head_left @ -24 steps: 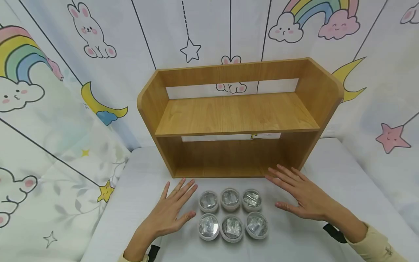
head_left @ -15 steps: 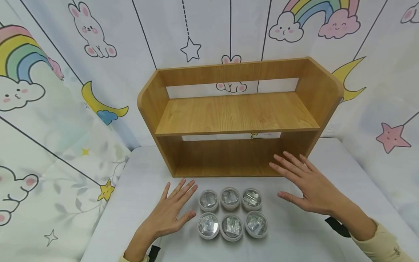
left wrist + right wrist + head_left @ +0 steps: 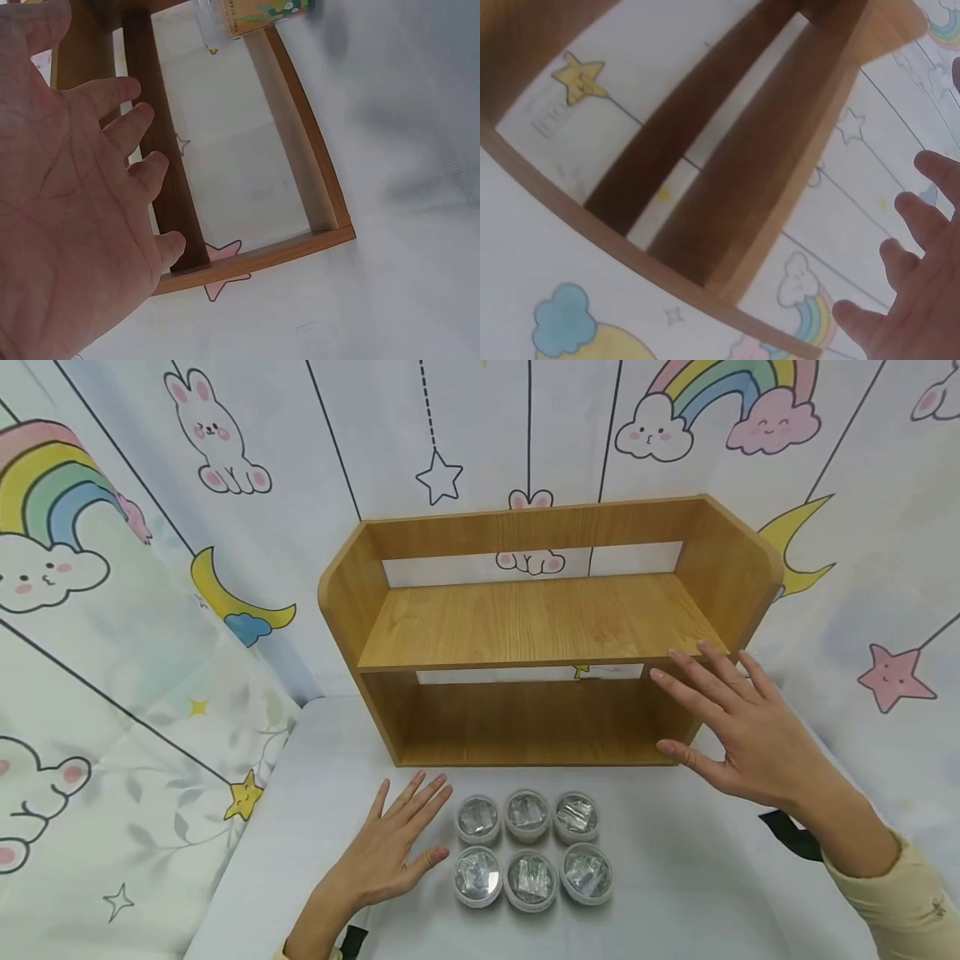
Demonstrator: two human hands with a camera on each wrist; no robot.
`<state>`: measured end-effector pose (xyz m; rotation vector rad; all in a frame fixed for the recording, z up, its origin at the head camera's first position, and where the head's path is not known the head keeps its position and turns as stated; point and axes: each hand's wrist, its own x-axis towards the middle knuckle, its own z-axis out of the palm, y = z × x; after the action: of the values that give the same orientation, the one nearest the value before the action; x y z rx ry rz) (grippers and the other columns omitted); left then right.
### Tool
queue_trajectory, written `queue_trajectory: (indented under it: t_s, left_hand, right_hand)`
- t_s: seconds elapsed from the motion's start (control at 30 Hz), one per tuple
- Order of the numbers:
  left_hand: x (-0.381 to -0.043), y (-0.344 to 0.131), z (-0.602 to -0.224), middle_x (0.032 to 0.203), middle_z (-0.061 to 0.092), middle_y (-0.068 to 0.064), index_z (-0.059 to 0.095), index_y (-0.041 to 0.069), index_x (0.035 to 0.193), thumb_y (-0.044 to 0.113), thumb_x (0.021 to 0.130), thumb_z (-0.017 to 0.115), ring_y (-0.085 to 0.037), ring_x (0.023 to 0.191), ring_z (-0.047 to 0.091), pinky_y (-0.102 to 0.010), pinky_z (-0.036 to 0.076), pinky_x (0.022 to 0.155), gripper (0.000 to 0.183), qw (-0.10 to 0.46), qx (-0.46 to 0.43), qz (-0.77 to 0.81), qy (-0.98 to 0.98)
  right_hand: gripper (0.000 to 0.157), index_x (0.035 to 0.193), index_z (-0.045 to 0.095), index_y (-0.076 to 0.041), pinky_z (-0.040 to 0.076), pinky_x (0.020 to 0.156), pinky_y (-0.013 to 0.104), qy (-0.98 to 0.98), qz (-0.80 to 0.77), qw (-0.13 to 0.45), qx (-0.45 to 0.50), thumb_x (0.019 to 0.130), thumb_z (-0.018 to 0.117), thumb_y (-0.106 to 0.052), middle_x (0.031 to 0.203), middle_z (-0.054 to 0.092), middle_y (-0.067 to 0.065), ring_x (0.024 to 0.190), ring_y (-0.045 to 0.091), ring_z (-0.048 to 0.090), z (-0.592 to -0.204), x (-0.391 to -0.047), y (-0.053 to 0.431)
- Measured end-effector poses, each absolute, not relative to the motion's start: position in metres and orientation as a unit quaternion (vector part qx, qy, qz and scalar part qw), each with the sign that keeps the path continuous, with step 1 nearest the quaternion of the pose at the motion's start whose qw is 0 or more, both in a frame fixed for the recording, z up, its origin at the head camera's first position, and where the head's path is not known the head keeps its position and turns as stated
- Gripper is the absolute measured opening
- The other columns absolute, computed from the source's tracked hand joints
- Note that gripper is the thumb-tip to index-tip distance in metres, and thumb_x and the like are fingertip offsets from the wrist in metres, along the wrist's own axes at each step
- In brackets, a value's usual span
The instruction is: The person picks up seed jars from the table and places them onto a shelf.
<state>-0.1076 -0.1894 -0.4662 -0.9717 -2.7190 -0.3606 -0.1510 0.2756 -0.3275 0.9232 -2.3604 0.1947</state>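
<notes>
Round lidded tubs (image 3: 531, 882) with silvery contents under clear lids stand in two rows of three on the white table. To their left, my left hand (image 3: 390, 847) lies with fingers spread, apart from them and holding nothing. Behind the tubs is a two-tier wooden shelf (image 3: 540, 618). My right hand (image 3: 738, 735) is raised before the shelf's right side, fingers spread, nothing in it. In the left wrist view, a tub's side (image 3: 266, 13) shows an orange and green label. The right wrist view has the shelf (image 3: 735, 187) beside my fingers (image 3: 922, 217); contact cannot be made out.
White cloth covers the table (image 3: 322, 735). A curtain (image 3: 480, 435) printed with rabbits, rainbows and stars hangs behind the shelf and along both sides. The shelf's upper board (image 3: 540, 622) lies bare, with an open gap in the back above it.
My right hand has risen and moved right, from the lower front of the shelf to the height of its middle board. The left hand and the tubs stay where they were.
</notes>
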Motion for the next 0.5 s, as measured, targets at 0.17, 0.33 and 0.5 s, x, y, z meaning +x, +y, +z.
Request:
queue_trajectory:
  t_s: [0.17,0.33,0.5]
  left_hand:
    - [-0.106,-0.189,-0.465,0.161,0.027,0.002,0.024,0.024,0.158,0.051,0.094,0.055,-0.029,0.147,0.022,-0.061,0.002,0.116,0.076,0.117,-0.332,-0.120,-0.929]
    - [-0.106,-0.189,-0.464,0.161,0.026,0.002,0.024,0.024,0.158,0.052,0.095,0.053,-0.028,0.147,0.020,-0.055,-0.004,0.117,0.075,0.115,-0.329,-0.115,-0.930]
    - [-0.106,-0.189,-0.465,0.160,0.028,0.001,0.026,0.023,0.157,0.048,0.093,0.058,-0.028,0.147,0.021,-0.053,-0.005,0.117,0.076,0.117,-0.328,-0.115,-0.930]
  right_hand:
    - [0.081,0.152,0.040,-0.020,0.006,0.116,0.062,-0.887,0.072,0.325,0.321,0.091,0.037,-0.074,0.160,0.028,0.007,0.147,0.039,0.016,-0.307,-0.159,0.282]
    - [0.085,0.150,0.043,-0.017,0.011,0.114,0.064,-0.869,0.068,0.377,0.313,0.088,0.038,-0.076,0.158,0.031,0.012,0.145,0.044,0.018,-0.289,-0.175,0.288]
    - [0.091,0.148,0.043,-0.012,0.016,0.113,0.064,-0.866,0.086,0.400,0.288,0.086,0.040,-0.078,0.158,0.029,0.015,0.145,0.046,0.016,-0.274,-0.189,0.295]
